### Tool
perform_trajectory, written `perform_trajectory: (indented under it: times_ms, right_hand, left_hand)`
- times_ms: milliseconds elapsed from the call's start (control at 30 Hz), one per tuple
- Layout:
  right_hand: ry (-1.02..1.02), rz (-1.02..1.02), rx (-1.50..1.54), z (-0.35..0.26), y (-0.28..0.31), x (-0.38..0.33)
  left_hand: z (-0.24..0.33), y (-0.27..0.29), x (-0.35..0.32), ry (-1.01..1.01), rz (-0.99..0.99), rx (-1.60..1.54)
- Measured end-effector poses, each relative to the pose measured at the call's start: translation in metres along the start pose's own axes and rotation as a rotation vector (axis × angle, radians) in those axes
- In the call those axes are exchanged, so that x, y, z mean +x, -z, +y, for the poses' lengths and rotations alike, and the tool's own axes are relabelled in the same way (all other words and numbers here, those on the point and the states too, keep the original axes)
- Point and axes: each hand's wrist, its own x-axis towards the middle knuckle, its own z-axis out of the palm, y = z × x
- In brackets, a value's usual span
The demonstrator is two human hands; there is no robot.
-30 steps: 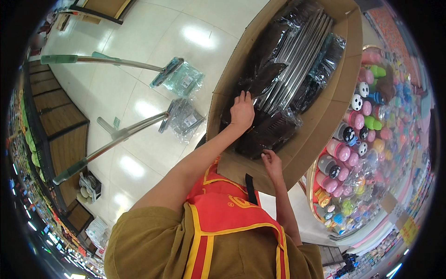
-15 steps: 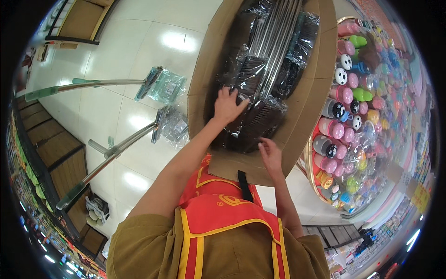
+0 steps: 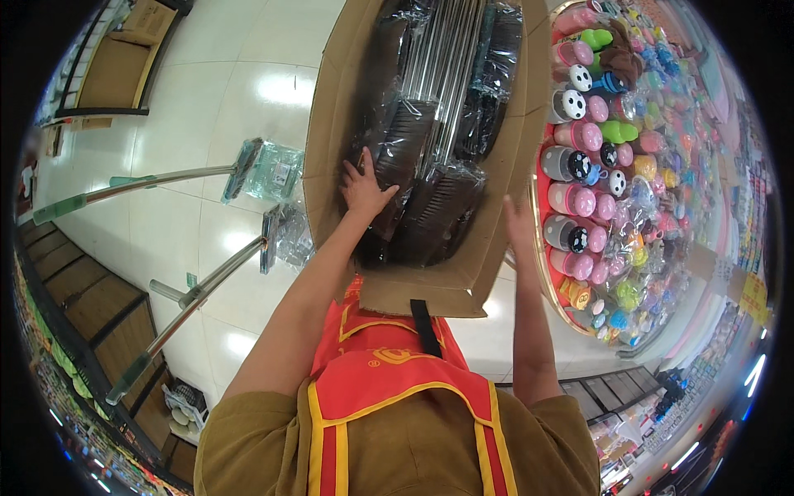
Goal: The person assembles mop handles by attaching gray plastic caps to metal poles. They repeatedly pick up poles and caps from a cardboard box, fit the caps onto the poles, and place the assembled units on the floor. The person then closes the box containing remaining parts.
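A long cardboard box (image 3: 418,291) stands before me with its top open. Inside lie dark broom heads (image 3: 442,211) wrapped in clear plastic, with a bundle of shiny metal poles (image 3: 442,70) running lengthwise between them. My left hand (image 3: 366,192) is inside the box near its left wall, fingers spread over a wrapped broom head and not closed around it. At the outer side of the right wall is my right hand (image 3: 518,223), somewhat blurred, its fingers stretched out and apparently along the cardboard; contact is hard to make out.
On the left, a green dustpan set (image 3: 273,169) and a grey one (image 3: 289,236) rest on the tiled floor, their long handles pointing left. A rounded display of small toys and cups (image 3: 579,198) stands close on the right. Shelves (image 3: 91,289) line the left side.
My right hand has left the inside of the box and moved to the outside of its right wall. My left hand has shifted toward the left wall. Box and surroundings appear further left.
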Motion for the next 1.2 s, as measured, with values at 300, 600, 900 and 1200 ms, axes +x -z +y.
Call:
perform_trajectory:
  times_ms: [300,600,900,1200]
  right_hand:
    - [0.022,-0.132,-0.467,-0.058,-0.085,-0.015]
    - [0.136,-0.054,-0.167,-0.021,-0.049,-0.024]
    - [-0.111,-0.205,0.579,0.083,0.011,-0.014]
    - [-0.480,-0.359,1.166,0.085,-0.010,0.025]
  left_hand:
    - [0.007,0.012,-0.001,-0.039,0.052,-0.001]
    - [-0.022,0.135,-0.014,-0.428,0.678,-0.139]
    - [-0.117,0.059,0.037,0.023,-0.416,-1.365]
    - [-0.078,0.012,0.039,-0.058,-0.299,-1.461]
